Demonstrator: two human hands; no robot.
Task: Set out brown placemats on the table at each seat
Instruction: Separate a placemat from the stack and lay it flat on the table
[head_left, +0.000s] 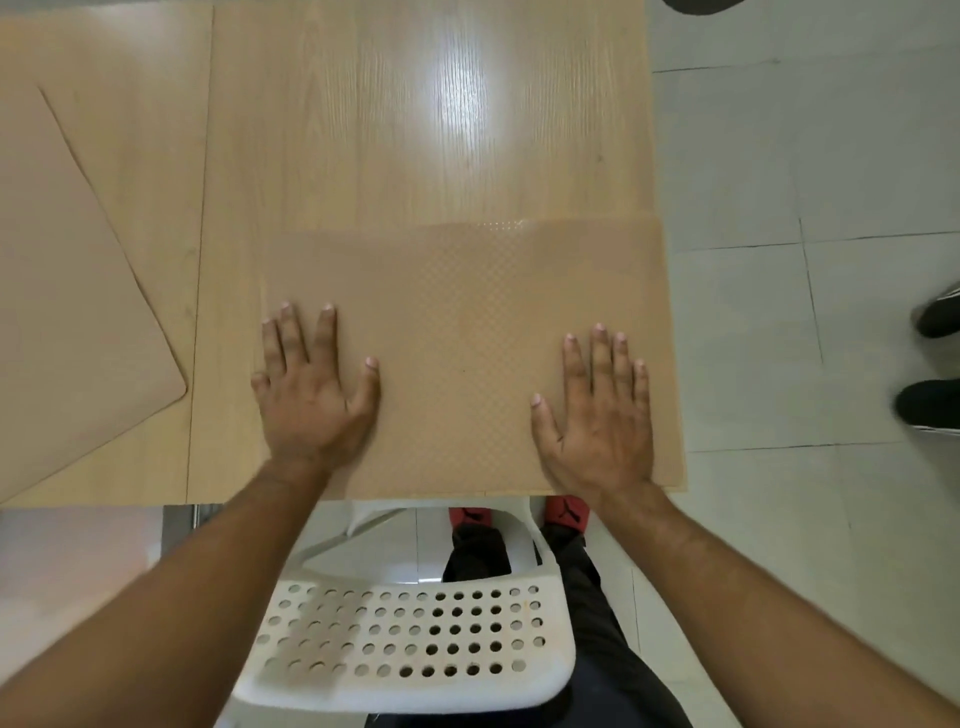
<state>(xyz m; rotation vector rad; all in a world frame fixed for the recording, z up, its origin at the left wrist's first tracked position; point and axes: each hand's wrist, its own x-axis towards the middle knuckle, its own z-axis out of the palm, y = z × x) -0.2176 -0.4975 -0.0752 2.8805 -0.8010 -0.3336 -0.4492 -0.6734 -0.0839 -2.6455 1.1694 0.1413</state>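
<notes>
My left hand (311, 395) and right hand (602, 415) lie flat, fingers spread, palms pressed on the brown placemat (467, 322). The placemat rests at the bench (363, 130) near edge.

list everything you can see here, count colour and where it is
placemat: 1, brown, near table edge in front of the chair, right side overhanging the table
second placemat: 1, brown, far left, angled
table: 1, light wood
chair: 1, white, perforated back, below the table edge
floor: pale tiles, right
black shoes: 2, right edge
red shoes: 2, under the table
left hand: flat on the placemat
right hand: flat on the placemat
</notes>
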